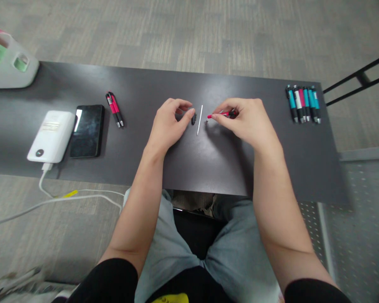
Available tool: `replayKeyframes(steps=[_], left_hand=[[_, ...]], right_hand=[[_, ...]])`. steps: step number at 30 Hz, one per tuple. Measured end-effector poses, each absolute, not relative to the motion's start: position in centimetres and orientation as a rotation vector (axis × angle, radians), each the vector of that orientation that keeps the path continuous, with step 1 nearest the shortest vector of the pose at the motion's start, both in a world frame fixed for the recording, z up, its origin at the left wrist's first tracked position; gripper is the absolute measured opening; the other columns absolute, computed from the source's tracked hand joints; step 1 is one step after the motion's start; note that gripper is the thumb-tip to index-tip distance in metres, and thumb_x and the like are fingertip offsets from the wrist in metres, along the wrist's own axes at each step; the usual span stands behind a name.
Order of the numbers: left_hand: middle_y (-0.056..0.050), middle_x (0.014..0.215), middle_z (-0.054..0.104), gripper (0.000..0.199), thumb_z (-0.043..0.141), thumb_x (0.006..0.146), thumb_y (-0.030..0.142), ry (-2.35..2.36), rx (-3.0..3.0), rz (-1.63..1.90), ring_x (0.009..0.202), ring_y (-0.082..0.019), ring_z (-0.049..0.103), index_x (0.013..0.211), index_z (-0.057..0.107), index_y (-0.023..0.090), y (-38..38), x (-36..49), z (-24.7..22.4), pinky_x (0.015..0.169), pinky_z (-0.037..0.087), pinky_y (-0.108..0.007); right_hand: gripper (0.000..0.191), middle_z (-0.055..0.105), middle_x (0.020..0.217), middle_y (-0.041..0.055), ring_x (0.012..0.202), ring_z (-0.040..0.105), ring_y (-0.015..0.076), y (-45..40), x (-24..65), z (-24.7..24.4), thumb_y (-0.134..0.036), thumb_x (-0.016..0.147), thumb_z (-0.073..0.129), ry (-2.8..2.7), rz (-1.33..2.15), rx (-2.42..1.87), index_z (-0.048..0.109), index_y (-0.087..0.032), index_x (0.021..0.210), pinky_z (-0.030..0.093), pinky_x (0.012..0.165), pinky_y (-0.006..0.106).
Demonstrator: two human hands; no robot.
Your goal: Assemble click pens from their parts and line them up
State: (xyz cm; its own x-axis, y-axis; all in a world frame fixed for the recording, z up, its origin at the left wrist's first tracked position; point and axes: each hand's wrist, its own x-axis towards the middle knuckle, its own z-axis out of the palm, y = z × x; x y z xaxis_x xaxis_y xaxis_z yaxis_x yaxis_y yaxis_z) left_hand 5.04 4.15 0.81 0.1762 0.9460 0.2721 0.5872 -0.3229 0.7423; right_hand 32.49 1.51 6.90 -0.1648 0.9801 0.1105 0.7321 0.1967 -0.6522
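My left hand [172, 123] rests over the middle of the table, thumb and index finger curved with a gap between them. Right beside its thumb tip is a short black pen grip section [193, 119]; whether the thumb touches it I cannot tell. A thin silver pen refill [200, 120] lies on the table between my hands. My right hand [244, 120] pinches a red pen barrel [223, 114] with a black end, its red tip pointing left. Just below that tip is a tiny piece [207, 121], too small to make out.
Two red-and-black pens [114, 109] lie to the left, near a black phone [87, 131] and a white power bank [51, 136] with a cable [44, 183]. Several teal, white and pink pens [303, 104] line up at the right. A white basket [27, 71] stands far left.
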Motion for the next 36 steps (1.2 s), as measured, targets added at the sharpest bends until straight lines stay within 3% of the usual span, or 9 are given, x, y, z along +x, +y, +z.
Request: replayKeyframes(steps=[7, 12, 16, 22, 25, 28, 31, 36], left_hand=[[-0.008, 0.132, 0.087, 0.019, 0.088, 0.112, 0.03, 1.413, 2.022, 0.998, 0.122, -0.031, 0.081, 0.131, 0.09, 0.03, 4.0, 5.2, 1.1, 0.117, 0.069, -0.047], [-0.008, 0.134, 0.087, 0.016, 0.086, 0.113, 0.03, 1.42, 2.051, 1.002, 0.126, -0.032, 0.08, 0.129, 0.09, 0.029, 4.1, 5.2, 0.9, 0.122, 0.066, -0.05], [-0.009, 0.132, 0.088, 0.011, 0.085, 0.117, 0.032, 1.458, 2.026, 1.023, 0.125, -0.032, 0.081, 0.126, 0.09, 0.028, 4.5, 5.0, 0.5, 0.123, 0.064, -0.049], [-0.008, 0.131, 0.09, 0.013, 0.082, 0.122, 0.037, 1.467, 2.022, 1.06, 0.124, -0.031, 0.081, 0.126, 0.09, 0.028, 4.6, 4.8, 0.4, 0.122, 0.065, -0.046], [-0.008, 0.129, 0.09, 0.015, 0.081, 0.123, 0.041, 1.475, 2.005, 1.068, 0.123, -0.03, 0.081, 0.125, 0.09, 0.029, 4.6, 4.9, 0.5, 0.12, 0.066, -0.046], [-0.008, 0.128, 0.09, 0.016, 0.082, 0.122, 0.043, 1.469, 1.995, 1.075, 0.122, -0.03, 0.081, 0.124, 0.089, 0.029, 4.7, 5.0, 0.6, 0.119, 0.067, -0.045], [-0.008, 0.127, 0.09, 0.013, 0.083, 0.121, 0.04, 1.45, 1.995, 1.096, 0.12, -0.03, 0.081, 0.123, 0.089, 0.029, 4.7, 5.2, 0.5, 0.118, 0.067, -0.044], [-0.008, 0.128, 0.091, 0.011, 0.082, 0.12, 0.036, 1.431, 1.989, 1.111, 0.119, -0.029, 0.082, 0.123, 0.089, 0.028, 4.7, 5.3, 0.4, 0.117, 0.068, -0.043]], right_hand=[[0.033, 0.097, 0.122, 0.009, 0.116, 0.092, 0.0427, 1.6, 34.6, 6.7, -0.056, 0.106, 0.099, -1.923, 0.57, -1.602, 0.097, -0.034, 0.131, 0.073, 0.109, 0.059], [0.017, 0.098, 0.124, 0.0121, 0.121, 0.091, 0.0435, 2.0, 36.7, 6.0, -0.047, 0.108, 0.094, -2.084, 0.644, -1.511, 0.098, -0.031, 0.112, 0.068, 0.119, 0.064], [0.021, 0.096, 0.123, 0.0102, 0.127, 0.087, 0.046, 2.7, 37.1, 4.5, -0.057, 0.113, 0.094, -2.231, 0.669, -1.435, 0.099, -0.037, 0.111, 0.063, 0.122, 0.07], [0.021, 0.086, 0.156, 0.0124, 0.154, 0.073, 0.054, 2.4, 36.4, 3.7, -0.051, 0.116, 0.088, -2.271, 0.503, -1.441, 0.099, -0.043, 0.131, 0.059, 0.129, 0.082], [0.038, 0.078, 0.168, 0.017, 0.154, 0.074, 0.0539, 1.2, 35.5, 4.0, -0.047, 0.115, 0.087, -2.193, 0.416, -1.574, 0.092, -0.038, 0.151, 0.063, 0.128, 0.078], [0.055, 0.074, 0.169, 0.023, 0.147, 0.078, 0.0538, -0.1, 34.3, 3.9, -0.052, 0.113, 0.091, -2.074, 0.315, -1.746, 0.084, -0.031, 0.163, 0.065, 0.127, 0.076], [0.057, 0.075, 0.167, 0.024, 0.144, 0.078, 0.0535, -0.9, 33.1, 3.2, -0.061, 0.112, 0.093, -2.036, 0.274, -1.796, 0.084, -0.03, 0.16, 0.065, 0.127, 0.076], [0.038, 0.079, 0.162, 0.0182, 0.149, 0.075, 0.051, -0.7, 32.6, 2.4, -0.061, 0.116, 0.085, -2.107, 0.311, -1.719, 0.087, -0.034, 0.144, 0.062, 0.129, 0.075]])
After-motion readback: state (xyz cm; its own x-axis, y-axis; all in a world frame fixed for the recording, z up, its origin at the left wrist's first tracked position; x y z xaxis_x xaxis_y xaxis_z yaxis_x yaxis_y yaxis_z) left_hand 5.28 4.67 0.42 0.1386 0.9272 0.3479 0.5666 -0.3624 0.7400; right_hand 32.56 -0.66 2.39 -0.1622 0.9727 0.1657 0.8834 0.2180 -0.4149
